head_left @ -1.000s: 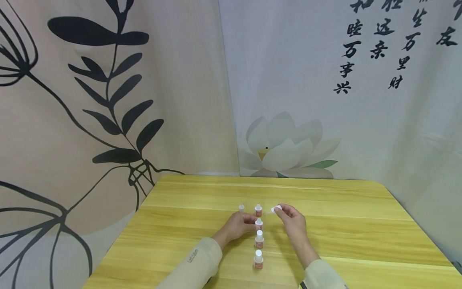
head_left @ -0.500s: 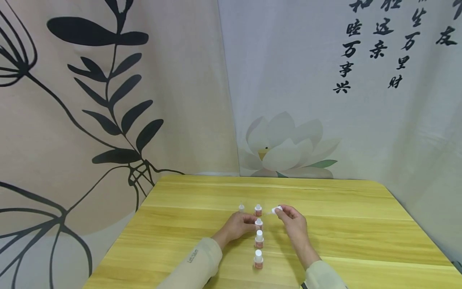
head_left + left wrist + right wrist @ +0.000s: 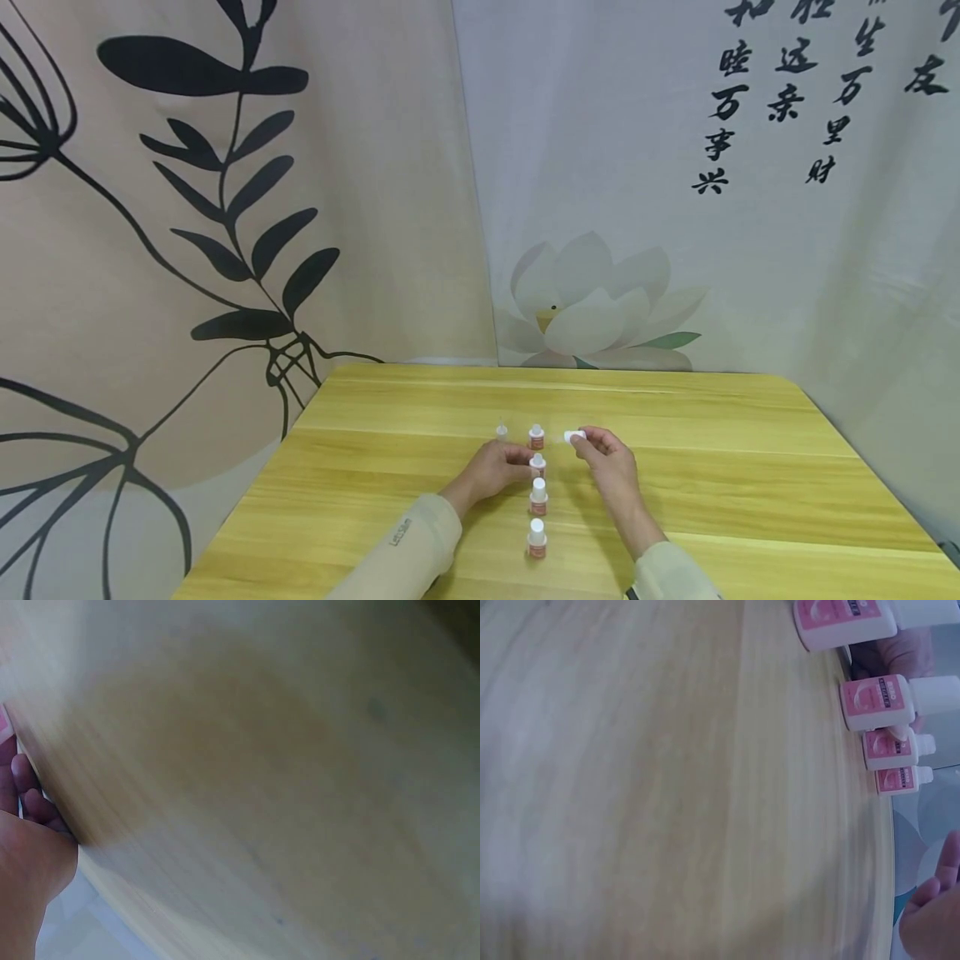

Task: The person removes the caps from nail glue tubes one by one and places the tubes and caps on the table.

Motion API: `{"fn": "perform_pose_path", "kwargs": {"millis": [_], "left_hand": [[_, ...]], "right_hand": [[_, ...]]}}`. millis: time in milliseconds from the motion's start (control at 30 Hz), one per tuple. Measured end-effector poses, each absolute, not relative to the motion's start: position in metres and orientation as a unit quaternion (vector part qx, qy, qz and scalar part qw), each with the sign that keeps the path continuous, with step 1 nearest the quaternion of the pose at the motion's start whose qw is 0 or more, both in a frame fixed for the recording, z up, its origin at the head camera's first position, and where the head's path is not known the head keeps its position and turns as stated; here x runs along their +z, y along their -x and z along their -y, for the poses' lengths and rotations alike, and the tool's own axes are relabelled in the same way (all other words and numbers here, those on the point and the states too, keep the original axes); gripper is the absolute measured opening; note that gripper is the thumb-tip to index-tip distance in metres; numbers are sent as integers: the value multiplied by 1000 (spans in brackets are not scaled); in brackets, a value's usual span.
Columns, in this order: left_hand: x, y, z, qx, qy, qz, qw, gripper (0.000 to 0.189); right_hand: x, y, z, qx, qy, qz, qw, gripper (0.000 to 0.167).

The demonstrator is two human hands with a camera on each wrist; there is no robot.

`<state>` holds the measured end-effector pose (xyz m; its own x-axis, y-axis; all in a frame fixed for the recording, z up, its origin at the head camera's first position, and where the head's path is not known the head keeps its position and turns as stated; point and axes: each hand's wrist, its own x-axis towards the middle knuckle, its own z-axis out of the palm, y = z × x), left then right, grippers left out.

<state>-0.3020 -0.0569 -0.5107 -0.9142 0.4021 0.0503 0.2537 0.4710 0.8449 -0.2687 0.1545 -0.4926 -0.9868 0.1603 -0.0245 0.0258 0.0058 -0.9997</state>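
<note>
Small white bottles with pink labels stand upright in a row. My left hand (image 3: pixel 501 468) holds the second bottle from the back (image 3: pixel 537 463), whose narrow white neck is bare. Off to the right, my right hand (image 3: pixel 611 462) pinches a white cap (image 3: pixel 574 436) between thumb and fingers, above the table and apart from the bottles. A faint pale piece seems to extend from the cap's left end. In the right wrist view the held bottle (image 3: pixel 889 749) shows a left fingertip on it; the cap is out of that view. The left wrist view shows only part of the left hand (image 3: pixel 34 817).
The farthest bottle (image 3: pixel 536 437) also has a short narrow top. Two nearer bottles, one (image 3: pixel 538 497) behind the other (image 3: pixel 537 539), wear tall white caps. A small translucent item (image 3: pixel 502 432) stands beyond the left hand. All are on a wooden table (image 3: pixel 735 483) before printed curtains.
The white cap in my right hand has tilted to lie more level, and the right fingers have dipped slightly. My left hand and the bottles stay where they were.
</note>
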Motion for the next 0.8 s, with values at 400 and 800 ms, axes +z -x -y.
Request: {"fn": "perform_pose_path", "kwargs": {"millis": [400,800], "left_hand": [[-511,301,57,487,-184,-849,85,7],[-510,301,55,491,-180,-848,86,7]], "right_hand": [[-489,268,-154,692,70,717,45,36],[-493,270,-154,697,63,712,58,36]]}}
